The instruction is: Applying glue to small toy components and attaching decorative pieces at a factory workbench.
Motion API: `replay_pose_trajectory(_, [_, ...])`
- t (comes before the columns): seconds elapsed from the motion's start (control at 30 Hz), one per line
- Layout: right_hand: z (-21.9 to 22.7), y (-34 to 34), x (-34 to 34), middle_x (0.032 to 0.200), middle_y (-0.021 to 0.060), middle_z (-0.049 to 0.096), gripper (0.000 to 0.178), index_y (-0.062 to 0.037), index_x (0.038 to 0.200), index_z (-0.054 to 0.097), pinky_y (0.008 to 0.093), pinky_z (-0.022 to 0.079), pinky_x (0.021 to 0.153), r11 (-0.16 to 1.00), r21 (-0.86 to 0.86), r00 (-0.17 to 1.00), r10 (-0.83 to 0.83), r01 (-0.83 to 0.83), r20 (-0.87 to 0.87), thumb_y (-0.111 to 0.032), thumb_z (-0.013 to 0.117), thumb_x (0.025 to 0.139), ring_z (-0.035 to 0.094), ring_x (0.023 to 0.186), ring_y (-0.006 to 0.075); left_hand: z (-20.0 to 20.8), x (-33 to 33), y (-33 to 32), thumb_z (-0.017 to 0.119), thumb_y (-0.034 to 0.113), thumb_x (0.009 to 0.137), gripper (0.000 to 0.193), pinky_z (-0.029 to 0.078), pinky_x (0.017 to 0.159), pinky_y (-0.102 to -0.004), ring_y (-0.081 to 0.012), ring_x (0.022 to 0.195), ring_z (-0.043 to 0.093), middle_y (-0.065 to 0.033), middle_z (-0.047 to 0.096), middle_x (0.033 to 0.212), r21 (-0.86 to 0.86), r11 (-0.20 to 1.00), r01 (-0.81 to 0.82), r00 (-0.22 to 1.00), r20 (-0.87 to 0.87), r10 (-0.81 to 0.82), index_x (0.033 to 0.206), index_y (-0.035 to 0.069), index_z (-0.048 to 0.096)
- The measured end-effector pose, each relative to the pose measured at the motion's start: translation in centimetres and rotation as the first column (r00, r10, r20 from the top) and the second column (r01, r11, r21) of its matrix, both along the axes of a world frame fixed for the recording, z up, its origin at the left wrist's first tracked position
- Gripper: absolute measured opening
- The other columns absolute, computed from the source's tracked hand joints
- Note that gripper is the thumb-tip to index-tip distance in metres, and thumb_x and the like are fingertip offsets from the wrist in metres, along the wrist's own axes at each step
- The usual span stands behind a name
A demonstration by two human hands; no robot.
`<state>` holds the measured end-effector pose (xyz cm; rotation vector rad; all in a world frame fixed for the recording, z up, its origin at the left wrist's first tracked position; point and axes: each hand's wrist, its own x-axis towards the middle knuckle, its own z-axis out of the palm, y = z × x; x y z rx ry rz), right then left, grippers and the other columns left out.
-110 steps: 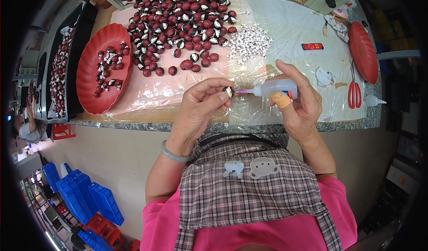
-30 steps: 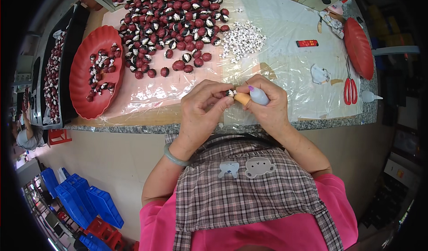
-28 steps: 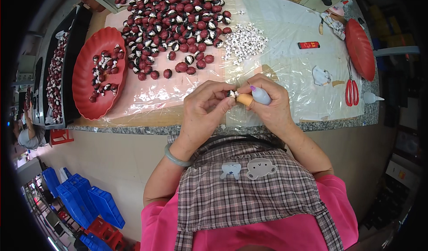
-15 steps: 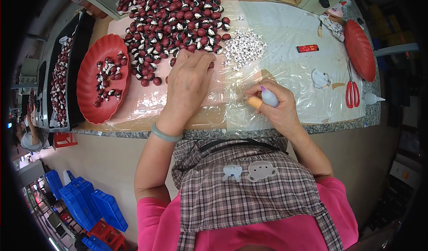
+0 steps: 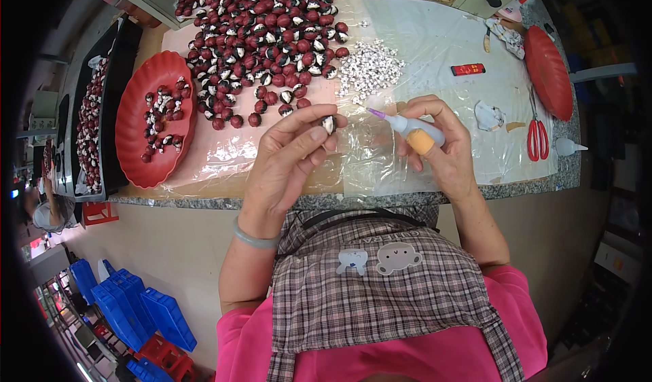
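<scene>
Between thumb and fingertips, my left hand pinches one small ball with black and white showing. My right hand is wrapped round a translucent squeeze bottle, its purple tip angled left toward the ball but apart from it. An orange-yellow cover sits on my right thumb. Beyond my left hand spreads a big pile of dark red, black and white balls. Just past the bottle's tip lies a heap of tiny white pieces, too small to make out singly.
At left stands a red scalloped tray with several balls, beside a filled black bin. To the right lie a red box cutter-like object, red-handled scissors, another small bottle and a second red tray.
My left hand has come back from the pile's near edge with a ball in its fingertips. My right hand has turned the bottle so its tip points left.
</scene>
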<state>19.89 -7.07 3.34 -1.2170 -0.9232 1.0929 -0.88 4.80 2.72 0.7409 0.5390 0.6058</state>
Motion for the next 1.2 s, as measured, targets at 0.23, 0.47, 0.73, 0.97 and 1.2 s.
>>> replay_pose_trajectory(0.23, [1.4, -0.2, -1.3, 0.098, 0.0113, 0.063, 0.032, 0.0001, 0.115, 0.051, 0.0179, 0.045, 0.05, 0.982, 0.082, 0.986, -0.169, 0.169, -0.014, -0.008, 0.065, 0.087, 0.061, 0.065, 0.0109, -0.6, 0.0, -1.0, 0.062, 0.004, 0.088, 0.028, 0.043, 0.061, -0.0176, -0.0082, 0.076, 0.057, -0.0076, 0.064, 0.092, -0.019, 0.998, 0.052, 0.999, 0.004, -0.052, 0.115, -0.001, 0.059])
replay_pose_trajectory(0.47, [1.8, -0.4, -1.5, 0.097, 0.013, 0.064, 0.043, 0.0008, 0.126, 0.047, 0.0185, 0.044, 0.049, 0.959, 0.2, 0.954, -0.239, 0.202, 0.183, -0.014, 0.063, 0.089, 0.059, 0.064, 0.0104, -1.0, 0.1, -1.5, 0.065, 0.004, 0.086, 0.03, 0.045, 0.065, -0.0181, -0.0092, 0.079, 0.06, -0.0045, 0.063, 0.09, 0.0, 0.997, 0.073, 0.997, -0.032, -0.073, 0.115, 0.0, 0.06])
replay_pose_trajectory(0.73, [1.8, -0.5, -1.6, 0.096, 0.013, 0.063, 0.042, 0.0025, 0.128, 0.046, 0.0189, 0.043, 0.049, 0.962, 0.201, 0.916, -0.242, 0.184, 0.319, -0.015, 0.058, 0.092, 0.058, 0.063, 0.01, -1.7, 0.2, -1.4, 0.065, 0.005, 0.086, 0.03, 0.046, 0.066, -0.0187, -0.01, 0.082, 0.061, -0.0044, 0.063, 0.09, 0.002, 0.995, 0.099, 0.995, -0.005, -0.099, 0.115, 0.0, 0.059])
replay_pose_trajectory(0.97, [1.6, -0.4, -1.5, 0.094, 0.0116, 0.065, 0.039, 0.0012, 0.125, 0.05, 0.019, 0.044, 0.05, 0.963, 0.207, 0.909, -0.235, 0.171, 0.343, -0.01, 0.06, 0.09, 0.058, 0.063, 0.0094, -1.8, 0.2, -1.5, 0.065, 0.006, 0.086, 0.029, 0.046, 0.066, -0.0187, -0.0098, 0.082, 0.061, -0.0038, 0.063, 0.089, 0.002, 0.995, 0.101, 0.995, -0.023, -0.101, 0.115, 0.0, 0.059])
replay_pose_trajectory(1.2, [1.7, -0.5, -1.5, 0.093, 0.0129, 0.065, 0.038, 0.0022, 0.125, 0.049, 0.0188, 0.043, 0.049, 0.97, 0.209, 0.873, -0.206, 0.123, 0.443, -0.012, 0.058, 0.091, 0.057, 0.061, 0.0091, -1.8, 0.3, -1.6, 0.065, 0.007, 0.086, 0.029, 0.046, 0.067, -0.0185, -0.0095, 0.081, 0.061, -0.0031, 0.063, 0.089, -0.007, 0.994, 0.111, 0.994, -0.023, -0.111, 0.114, 0.001, 0.06])
